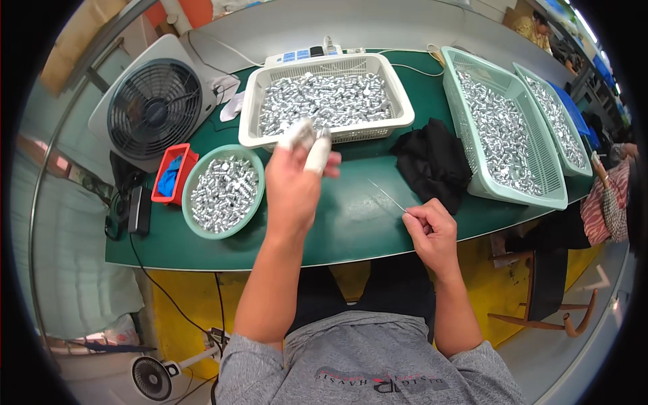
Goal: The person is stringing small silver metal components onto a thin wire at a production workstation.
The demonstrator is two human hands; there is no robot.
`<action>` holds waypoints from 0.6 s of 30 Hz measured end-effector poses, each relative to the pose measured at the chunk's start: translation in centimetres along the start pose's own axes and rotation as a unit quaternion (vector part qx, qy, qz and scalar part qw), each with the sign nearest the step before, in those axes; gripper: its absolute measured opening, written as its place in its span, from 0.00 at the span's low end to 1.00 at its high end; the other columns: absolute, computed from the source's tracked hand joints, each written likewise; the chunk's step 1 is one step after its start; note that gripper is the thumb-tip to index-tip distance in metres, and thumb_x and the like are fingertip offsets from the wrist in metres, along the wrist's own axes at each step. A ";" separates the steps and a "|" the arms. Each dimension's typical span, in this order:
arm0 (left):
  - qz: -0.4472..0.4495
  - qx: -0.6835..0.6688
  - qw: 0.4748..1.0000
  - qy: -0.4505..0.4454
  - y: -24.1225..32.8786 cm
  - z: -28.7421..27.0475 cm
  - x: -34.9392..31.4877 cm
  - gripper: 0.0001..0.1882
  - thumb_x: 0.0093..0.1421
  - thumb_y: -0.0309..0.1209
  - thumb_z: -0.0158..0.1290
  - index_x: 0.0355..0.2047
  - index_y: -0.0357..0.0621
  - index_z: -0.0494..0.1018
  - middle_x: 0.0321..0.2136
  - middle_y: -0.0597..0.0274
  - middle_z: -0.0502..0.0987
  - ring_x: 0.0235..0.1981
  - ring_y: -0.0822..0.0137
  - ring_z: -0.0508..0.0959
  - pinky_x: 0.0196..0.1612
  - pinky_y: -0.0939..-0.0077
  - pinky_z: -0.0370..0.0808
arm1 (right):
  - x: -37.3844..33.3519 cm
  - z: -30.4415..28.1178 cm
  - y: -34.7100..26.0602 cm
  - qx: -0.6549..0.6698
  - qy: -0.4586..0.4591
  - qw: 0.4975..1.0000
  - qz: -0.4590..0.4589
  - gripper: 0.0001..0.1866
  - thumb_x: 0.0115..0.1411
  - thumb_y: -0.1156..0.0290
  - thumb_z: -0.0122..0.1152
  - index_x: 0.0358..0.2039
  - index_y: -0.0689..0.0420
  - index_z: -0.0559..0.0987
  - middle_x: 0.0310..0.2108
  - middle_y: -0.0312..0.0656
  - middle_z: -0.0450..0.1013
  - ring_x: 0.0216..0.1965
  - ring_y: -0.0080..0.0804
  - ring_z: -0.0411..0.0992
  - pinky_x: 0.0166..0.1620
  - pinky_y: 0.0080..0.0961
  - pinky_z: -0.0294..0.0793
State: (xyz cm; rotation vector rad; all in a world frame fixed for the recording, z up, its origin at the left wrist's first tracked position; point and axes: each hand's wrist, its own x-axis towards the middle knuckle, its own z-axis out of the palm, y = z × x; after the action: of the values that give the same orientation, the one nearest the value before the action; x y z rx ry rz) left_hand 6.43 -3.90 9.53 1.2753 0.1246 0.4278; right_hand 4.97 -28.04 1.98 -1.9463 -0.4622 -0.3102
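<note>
My left hand [293, 179] is raised over the green table, just in front of the white basket [243, 135]. White covers wrap some of its fingertips, and a small silvery metal part [322, 133] shows pinched at their ends. Between the thumb and fingers of my right hand [433, 233] is a thin metal needle [388, 195], its tip slanting up and left. Many small silvery metal parts [324, 98] fill the white basket. A round pale green bowl [255, 212], left of my left forearm, holds more of them.
Two pale green baskets [466, 145] with metal parts stand at the right. Black cloth [432, 158] lies beyond my right hand. A box fan [155, 108], a red bin [162, 196] with something blue and a black adapter [140, 210] sit at the left. A power strip [297, 56] lies behind the white basket.
</note>
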 end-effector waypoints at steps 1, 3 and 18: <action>0.037 0.027 0.999 0.020 0.6 0.3 1.6 0.23 0.66 0.21 0.53 0.61 0.35 0.64 0.43 0.53 0.78 0.37 0.68 0.79 0.36 0.76 0.78 | -0.1 0.0 -0.2 0.008 -0.015 1.000 -0.008 0.02 0.57 0.82 0.65 0.32 0.64 0.81 0.25 0.32 0.67 0.23 0.14 0.60 0.25 0.13 0.58; 0.078 0.062 0.993 0.057 1.0 0.0 1.8 0.26 0.66 0.20 0.53 0.63 0.35 0.62 0.43 0.54 0.79 0.38 0.69 0.79 0.37 0.77 0.78 | -0.1 -0.5 -0.2 0.010 -0.002 1.000 -0.018 0.02 0.58 0.82 0.65 0.32 0.64 0.81 0.25 0.32 0.66 0.23 0.14 0.60 0.25 0.14 0.57; 0.096 0.614 0.783 0.033 4.7 -15.1 1.7 0.16 0.56 0.23 0.61 0.47 0.40 0.78 0.38 0.50 0.80 0.36 0.56 0.79 0.41 0.64 0.76 | 0.5 0.1 -0.5 -0.011 -0.002 0.999 -0.039 0.02 0.58 0.84 0.63 0.33 0.64 0.80 0.25 0.32 0.63 0.22 0.15 0.57 0.25 0.16 0.54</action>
State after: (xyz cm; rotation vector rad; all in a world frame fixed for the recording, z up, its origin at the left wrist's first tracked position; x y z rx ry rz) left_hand 2.00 11.40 9.74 2.5902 0.3747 0.5897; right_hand 5.25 -27.65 2.52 -1.9545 -0.5409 -0.3629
